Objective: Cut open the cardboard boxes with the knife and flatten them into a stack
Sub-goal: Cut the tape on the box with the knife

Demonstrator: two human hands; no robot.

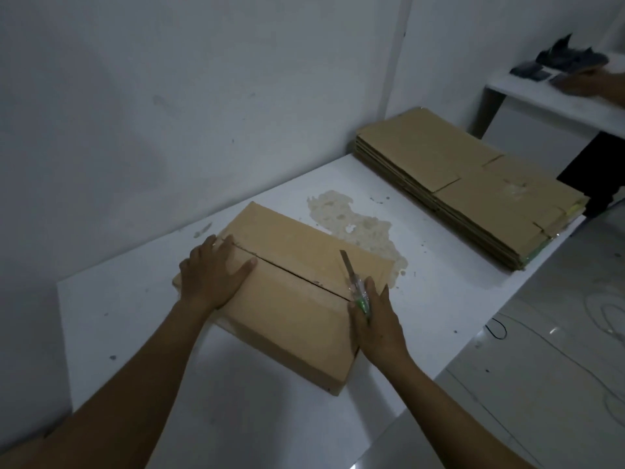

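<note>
A closed cardboard box (pixel 287 292) lies on the white table (pixel 135 299), its top flaps meeting in a dark seam that runs from left to right. My left hand (pixel 213 272) presses flat on the box's left end, fingers spread. My right hand (pixel 375 319) rests on the box's right end and holds a utility knife (pixel 355 282) with a green handle between its fingers, the blade pointing away from me over the box top. A stack of flattened boxes (pixel 473 184) lies at the table's far right.
A patch of dried glue or residue (pixel 351 218) marks the table behind the box. The wall runs close along the table's left. On the right, another person's hand (pixel 588 84) moves dark items on a second white table (pixel 554 103). Cables (pixel 608 316) lie on the floor.
</note>
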